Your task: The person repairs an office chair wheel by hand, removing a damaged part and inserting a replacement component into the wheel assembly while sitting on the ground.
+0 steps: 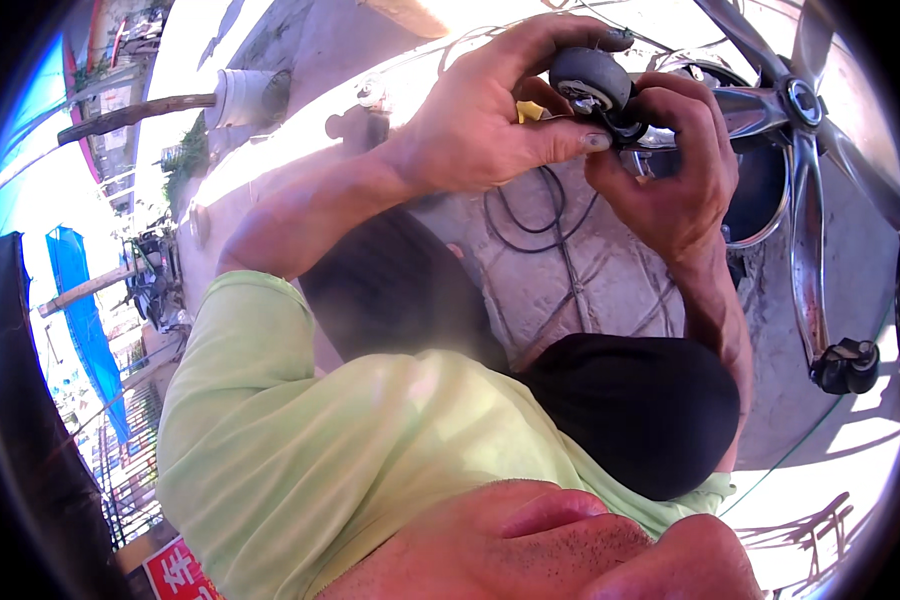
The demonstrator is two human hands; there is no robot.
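Dark grey, the caster wheel [588, 74] was held right of upper centre, the left hand [480, 120] part-closed in a pinching grip, the right hand [685, 165] curled around its mount; through uneven pressure it could have been dropped against the metal base [806, 185].

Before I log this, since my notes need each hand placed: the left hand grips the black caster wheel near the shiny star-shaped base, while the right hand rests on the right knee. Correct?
Not quite: the right hand isn't on the right knee. The head view shows it raised opposite the left hand, its fingers at the black caster wheel too.
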